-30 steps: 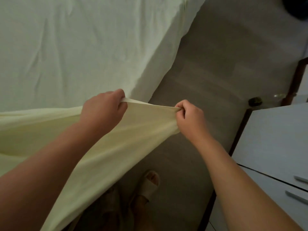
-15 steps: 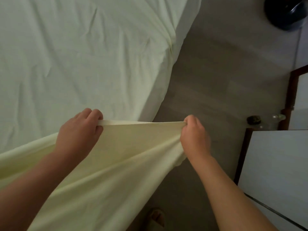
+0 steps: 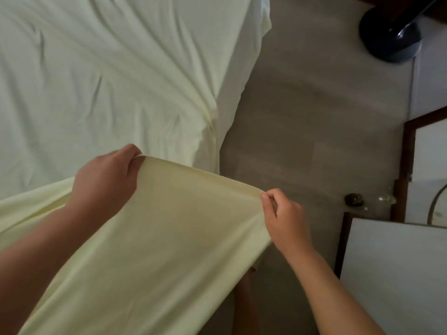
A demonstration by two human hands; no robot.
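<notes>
A pale yellow sheet (image 3: 169, 238) is stretched between my two hands above the near corner of the bed (image 3: 108, 81). My left hand (image 3: 106, 180) grips its upper edge over the mattress, fingers curled round the hem. My right hand (image 3: 285, 221) pinches the same edge further right, over the floor beside the bed. The cloth hangs down from that edge toward me and hides my legs. The bed itself is covered by a wrinkled pale sheet, gathered at its corner (image 3: 212, 122).
Grey floor (image 3: 314, 117) runs along the bed's right side. A white cabinet top (image 3: 399, 274) with a dark wooden frame stands at the lower right. A dark round fan base (image 3: 391, 37) sits at the top right. Small objects (image 3: 354, 199) lie on the floor near the cabinet.
My hands have drawn further apart along the sheet's edge, the left toward the bed and the right toward the cabinet. The view has tilted up, showing more of the bed.
</notes>
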